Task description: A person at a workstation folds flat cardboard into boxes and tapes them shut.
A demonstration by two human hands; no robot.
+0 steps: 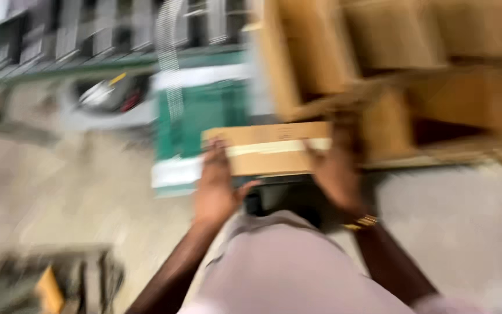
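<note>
At two o'clock from the held carton, filling the upper right: a stack of large brown cardboard boxes (390, 64), flaps and walls blurred, set on a flat base at floor level. Down below, all around: pale grey concrete floor (59, 192). At ten o'clock, well apart: a long green rail or frame (106, 61) with dark slats behind it, too smeared to name further. Just behind the carton at nine to eleven o'clock: a green panel with white bands (198, 122). At seven o'clock, low left corner: a dark metal object with a yellow part (47, 285), kind not clear.

Dead centre: a flat brown carton (268, 148) with a pale tape strip along its length, long axis running nine o'clock to three o'clock, level across the body, held out in front at chest or waist height and near the front edge of the stack.

At the carton's nine o'clock end: left hand (215, 189), fingers wrapped over the near-left corner, thumb below. At its three o'clock end: right hand (335, 174), clamped on the right edge, a gold-coloured bracelet (362, 221) at the wrist. Both grips closed on the carton, one per short end; neither clearly nearer, though the right sits closest to the stack.
</note>
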